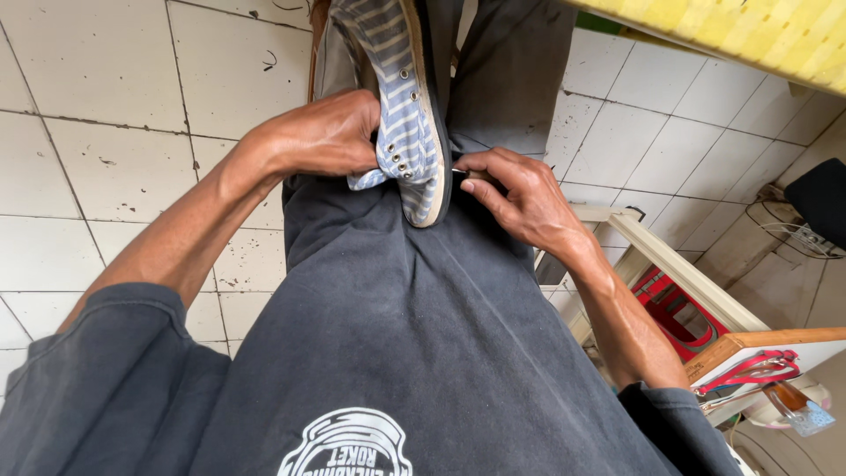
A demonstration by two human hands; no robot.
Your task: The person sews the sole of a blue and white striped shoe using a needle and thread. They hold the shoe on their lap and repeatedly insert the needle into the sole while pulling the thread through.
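Observation:
A blue and white striped canvas shoe (398, 97) with metal eyelets and a dark rubber sole lies on my lap, toe pointing away. My left hand (322, 134) grips its upper by the eyelet side. My right hand (520, 196) is pinched on a thin metal tool (462, 172), a needle or awl, whose tip meets the sole's edge near the heel. Only a short bit of the tool shows between my fingers.
White tiled floor (115, 132) spreads on the left. A wooden stand (670, 273) with a red stool inside and red-handled scissors (749, 370) stands at the right. A yellow surface (758, 35) is at top right, a dark object (820, 198) at far right.

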